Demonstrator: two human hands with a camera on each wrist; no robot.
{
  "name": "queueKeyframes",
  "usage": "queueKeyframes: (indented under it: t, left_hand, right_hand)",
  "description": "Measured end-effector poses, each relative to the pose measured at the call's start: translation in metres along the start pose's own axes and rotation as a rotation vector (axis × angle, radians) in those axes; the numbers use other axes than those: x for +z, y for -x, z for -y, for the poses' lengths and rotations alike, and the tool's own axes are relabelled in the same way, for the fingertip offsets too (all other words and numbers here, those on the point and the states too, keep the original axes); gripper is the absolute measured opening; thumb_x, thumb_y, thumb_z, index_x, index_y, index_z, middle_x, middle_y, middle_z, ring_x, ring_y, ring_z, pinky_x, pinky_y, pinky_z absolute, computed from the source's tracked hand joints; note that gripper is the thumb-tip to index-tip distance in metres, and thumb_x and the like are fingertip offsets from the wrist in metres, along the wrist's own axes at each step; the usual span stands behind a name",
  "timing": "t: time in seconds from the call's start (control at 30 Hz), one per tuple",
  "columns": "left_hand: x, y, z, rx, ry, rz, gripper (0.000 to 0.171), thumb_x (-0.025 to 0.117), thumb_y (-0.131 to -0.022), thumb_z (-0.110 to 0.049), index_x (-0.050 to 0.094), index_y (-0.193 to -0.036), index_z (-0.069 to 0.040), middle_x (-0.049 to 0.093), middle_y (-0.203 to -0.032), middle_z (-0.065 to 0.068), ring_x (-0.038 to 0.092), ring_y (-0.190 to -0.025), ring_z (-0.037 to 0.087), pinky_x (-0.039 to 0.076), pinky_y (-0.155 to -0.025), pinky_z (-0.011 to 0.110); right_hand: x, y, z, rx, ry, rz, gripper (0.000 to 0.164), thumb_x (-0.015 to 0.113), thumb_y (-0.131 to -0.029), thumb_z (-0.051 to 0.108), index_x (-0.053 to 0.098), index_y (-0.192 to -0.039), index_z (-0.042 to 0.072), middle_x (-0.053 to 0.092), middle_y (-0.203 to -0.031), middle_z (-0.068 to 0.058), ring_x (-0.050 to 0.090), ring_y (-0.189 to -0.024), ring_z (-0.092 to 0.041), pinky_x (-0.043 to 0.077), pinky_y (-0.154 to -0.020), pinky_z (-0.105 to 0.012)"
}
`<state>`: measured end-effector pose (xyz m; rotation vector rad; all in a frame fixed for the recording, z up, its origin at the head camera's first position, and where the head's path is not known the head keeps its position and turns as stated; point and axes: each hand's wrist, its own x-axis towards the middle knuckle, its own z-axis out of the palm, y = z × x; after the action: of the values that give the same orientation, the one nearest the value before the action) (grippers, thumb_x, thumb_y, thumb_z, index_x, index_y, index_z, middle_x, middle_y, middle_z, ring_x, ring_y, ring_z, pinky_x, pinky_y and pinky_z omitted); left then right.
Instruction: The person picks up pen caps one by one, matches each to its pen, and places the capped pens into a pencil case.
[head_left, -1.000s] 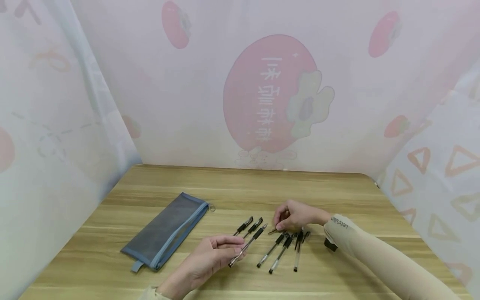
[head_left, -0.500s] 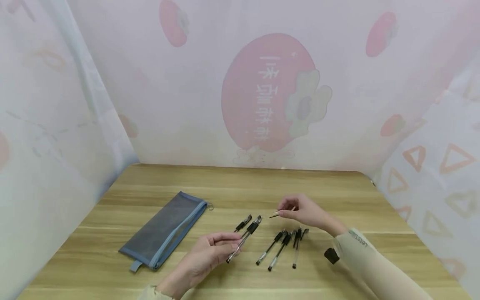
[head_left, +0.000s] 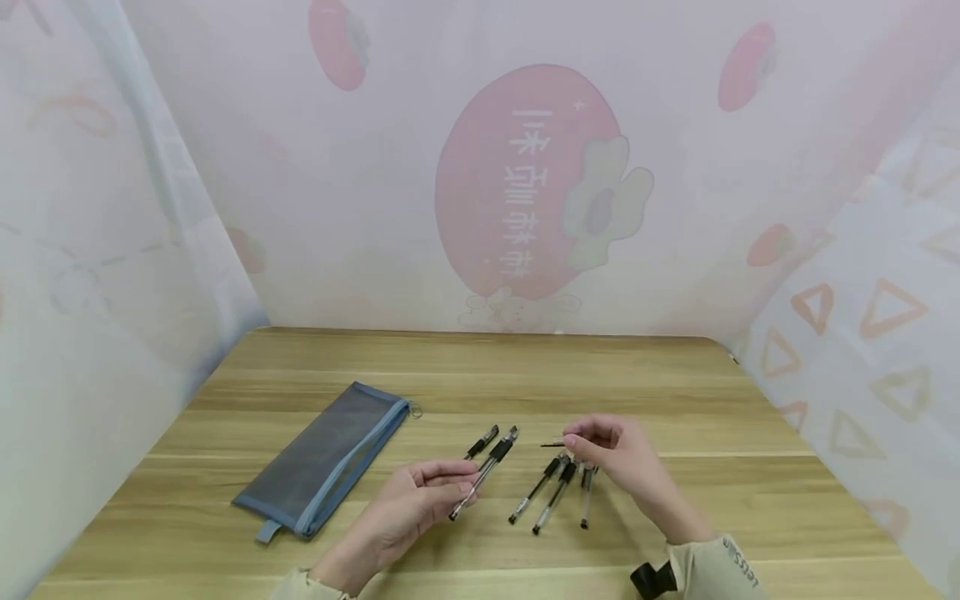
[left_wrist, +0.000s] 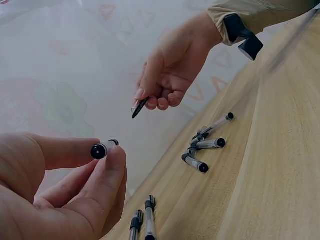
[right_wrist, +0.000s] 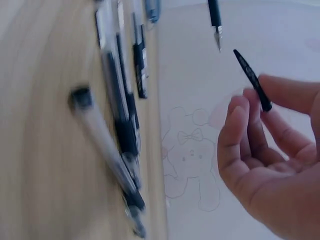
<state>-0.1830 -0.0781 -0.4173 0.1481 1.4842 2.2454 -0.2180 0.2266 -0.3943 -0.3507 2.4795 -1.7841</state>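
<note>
My left hand [head_left: 420,504] pinches a clear-barrelled gel pen [left_wrist: 103,149] between thumb and fingers. Its bare metal tip [right_wrist: 218,40] points up and away from me, uncapped. To the right, my right hand [head_left: 618,454] holds a small pen cap [right_wrist: 252,80] in its fingertips, the black clip showing. A short gap separates cap and pen tip in the right wrist view. Two capped pens [left_wrist: 150,217] lie on the table beyond my left hand. Several more pens [head_left: 553,504] lie loosely together below my right hand, which hides their far ends.
A grey-blue zip pouch [head_left: 315,462] lies flat on the wooden table [head_left: 480,367] at the left. Printed cloth [head_left: 525,183] stands around the table's back and sides. A black wrist device [head_left: 652,579] sits at my right cuff.
My right hand has lifted the pen cap from near the loose pens, then drawn back slightly toward me and turned it. My left hand keeps its pinch on the gel pen, nearly still.
</note>
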Motion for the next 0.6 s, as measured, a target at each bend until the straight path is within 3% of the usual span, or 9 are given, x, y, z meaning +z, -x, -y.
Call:
queueKeyframes:
  t: [0.13,0.3,0.6]
  left_hand:
    - [0.000,-0.001,0.001,-0.001,-0.020,0.005,0.040,0.068,-0.090,0.004,0.056,-0.126,0.015,0.066,-0.114,0.018,0.065,-0.105,0.028,0.052,-0.091,0.030]
    - [0.000,-0.001,0.002,0.008,-0.067,0.022,0.036,0.067,-0.090,0.005,0.058,-0.124,0.015,0.066,-0.114,0.019,0.065,-0.104,0.026,0.053,-0.089,0.028]
    - [-0.003,0.001,0.003,0.031,-0.202,0.039,0.036,0.071,-0.089,-0.001,0.061,-0.121,0.012,0.065,-0.117,0.023,0.066,-0.103,0.027,0.054,-0.085,0.028]
  right_hand:
    - [0.004,0.004,-0.005,0.048,-0.081,-0.085,0.025,0.074,-0.090,0.020,0.072,-0.107,0.002,0.066,-0.095,-0.023,0.062,-0.084,-0.034,0.056,-0.073,-0.036]
    - [0.005,0.004,-0.010,0.057,-0.098,-0.139,0.023,0.075,-0.089,0.016,0.072,-0.106,0.002,0.066,-0.097,-0.021,0.062,-0.085,-0.035,0.056,-0.074,-0.037]
    - [0.009,0.002,-0.021,-0.016,-0.076,-0.050,0.024,0.074,-0.089,0.011,0.070,-0.108,-0.003,0.067,-0.099,-0.023,0.063,-0.082,-0.030,0.057,-0.071,-0.035]
